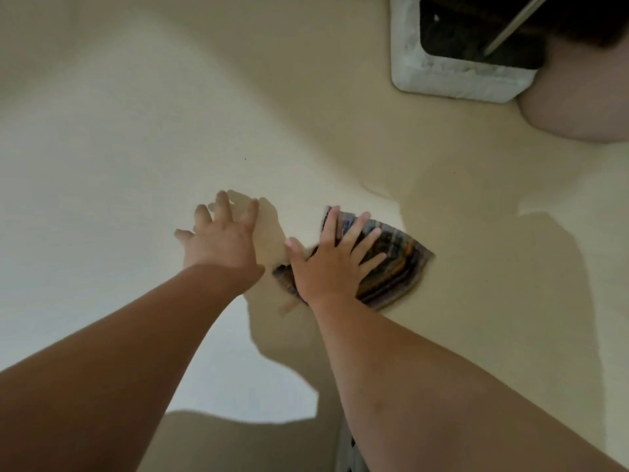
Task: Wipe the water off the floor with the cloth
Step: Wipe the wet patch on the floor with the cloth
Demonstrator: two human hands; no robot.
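Note:
A dark striped cloth (396, 267) lies flat on the cream floor (119, 148), a little right of centre. My right hand (333, 264) presses down on its left half, palm flat and fingers spread. My left hand (223, 238) rests on the bare floor just left of the cloth, fingers apart and holding nothing. A thin curved wet edge (381, 192) shows on the floor beyond the cloth. The cloth's near left corner is hidden under my right wrist.
A white foam box (452, 80) with a dark inside and a metal rod (517, 20) stands at the back right. A rounded pale object (578, 107) sits beside it at the right edge. My arms cast shadows across the floor.

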